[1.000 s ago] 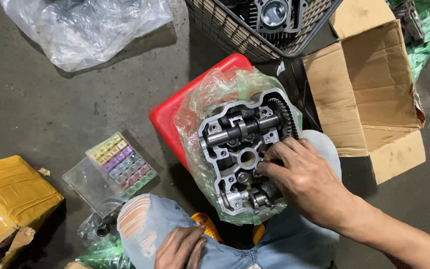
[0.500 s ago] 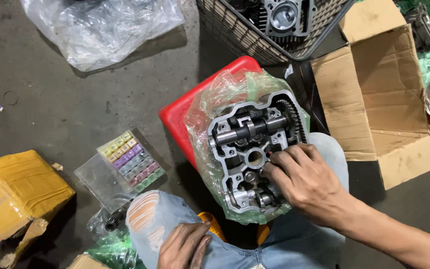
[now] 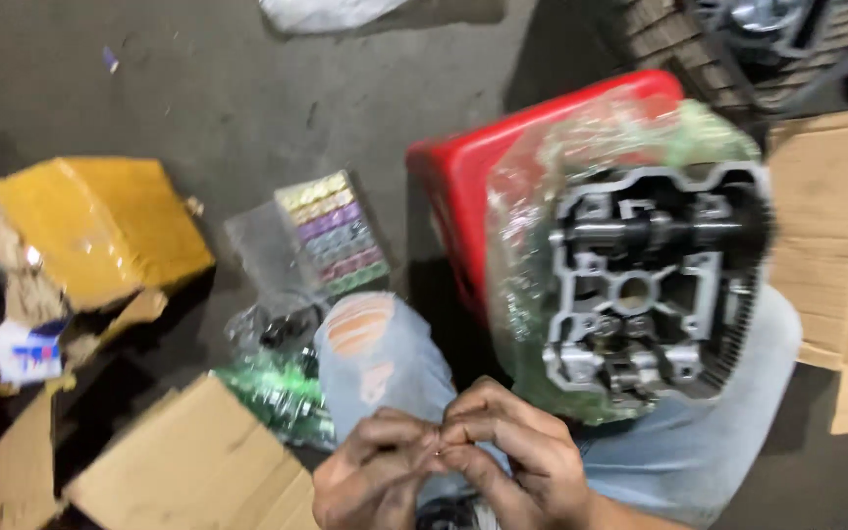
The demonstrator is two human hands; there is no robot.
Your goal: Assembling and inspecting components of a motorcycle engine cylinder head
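Observation:
A grey metal engine cylinder head (image 3: 655, 285) lies on clear plastic wrap (image 3: 532, 196) over a red plastic stool (image 3: 473, 167) and my right knee. Both hands meet low in the view, in front of the head. My left hand (image 3: 370, 481) and my right hand (image 3: 517, 461) pinch fingertips together around something tiny between them; the blur hides what it is. Neither hand touches the cylinder head. My left knee in torn jeans (image 3: 375, 344) sits just above the hands.
A clear case of small coloured parts (image 3: 331, 234) lies on the concrete floor left of the stool. A yellow taped box (image 3: 90, 226) and torn cardboard (image 3: 188, 461) are at the left. An open cardboard box (image 3: 836, 226) stands right; a plastic crate (image 3: 738, 39) behind.
My right hand left the cylinder head and came down to meet my left hand, which rose off my knee. The view swung left and closer.

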